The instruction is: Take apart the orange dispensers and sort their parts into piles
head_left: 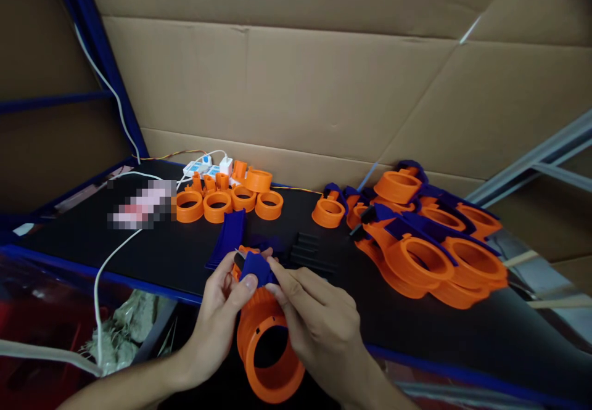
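My left hand (221, 313) is closed on an orange plastic ring part (272, 386), its thumb pressed on a dark blue plastic piece (255, 268) at the part's upper end. From the other side my right hand (321, 311) grips the same part, fingertips against the blue piece. A small black bit shows by the left fingers; its kind is unclear. The open ring hangs toward me, in front of the table edge. Just beyond my hands lie a curved blue plate (230, 237) and several black rods (306, 250).
Several loose orange rings (217, 206) stand at the back left by a white power strip (197, 168). On the right is a pile of orange-and-blue assemblies (425, 256). A white cable (98, 287) crosses the left table edge. A cardboard wall (300, 83) closes the back.
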Demonstrator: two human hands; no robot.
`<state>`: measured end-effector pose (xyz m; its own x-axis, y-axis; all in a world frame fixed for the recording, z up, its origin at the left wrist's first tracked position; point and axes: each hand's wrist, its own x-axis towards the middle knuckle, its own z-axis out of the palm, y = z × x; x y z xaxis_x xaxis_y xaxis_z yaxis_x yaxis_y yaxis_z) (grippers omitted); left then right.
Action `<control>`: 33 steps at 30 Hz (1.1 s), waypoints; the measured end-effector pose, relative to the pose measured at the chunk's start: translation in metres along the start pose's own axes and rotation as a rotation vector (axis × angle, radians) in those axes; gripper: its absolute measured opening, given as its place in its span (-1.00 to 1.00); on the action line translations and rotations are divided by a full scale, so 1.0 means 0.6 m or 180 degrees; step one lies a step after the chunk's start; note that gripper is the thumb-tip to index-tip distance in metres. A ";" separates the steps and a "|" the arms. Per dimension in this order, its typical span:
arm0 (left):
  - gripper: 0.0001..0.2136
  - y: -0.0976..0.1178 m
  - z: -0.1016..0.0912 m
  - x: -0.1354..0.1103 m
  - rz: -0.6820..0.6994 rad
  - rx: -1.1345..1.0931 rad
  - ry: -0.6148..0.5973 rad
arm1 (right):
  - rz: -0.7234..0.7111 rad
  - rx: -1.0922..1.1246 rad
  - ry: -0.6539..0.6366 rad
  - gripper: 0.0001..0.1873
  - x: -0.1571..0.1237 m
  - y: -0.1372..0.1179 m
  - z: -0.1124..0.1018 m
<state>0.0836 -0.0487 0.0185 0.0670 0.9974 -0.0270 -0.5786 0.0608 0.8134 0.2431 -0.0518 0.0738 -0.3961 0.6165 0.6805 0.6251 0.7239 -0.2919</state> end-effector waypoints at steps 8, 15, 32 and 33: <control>-0.62 -0.001 0.006 -0.007 0.0060 0.0072 0.0006 | 0.0144 0.0158 0.0309 -0.65 -0.012 -0.001 0.015; -0.61 -0.002 0.007 -0.001 0.0185 -0.0087 0.0008 | 0.0299 0.0136 0.0391 -0.69 -0.005 -0.007 0.026; -0.66 0.027 0.008 0.001 0.0296 0.0298 0.0040 | 0.0399 0.0187 0.0709 -0.71 0.005 -0.026 0.045; -0.65 0.028 0.009 0.001 0.0306 0.0320 0.0042 | 0.0423 0.0195 0.0704 -0.72 0.006 -0.026 0.045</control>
<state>0.0783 -0.0472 0.0352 0.0041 0.9989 0.0467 -0.4973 -0.0385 0.8667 0.2141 -0.0527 0.0626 -0.1524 0.6296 0.7618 0.6174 0.6626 -0.4241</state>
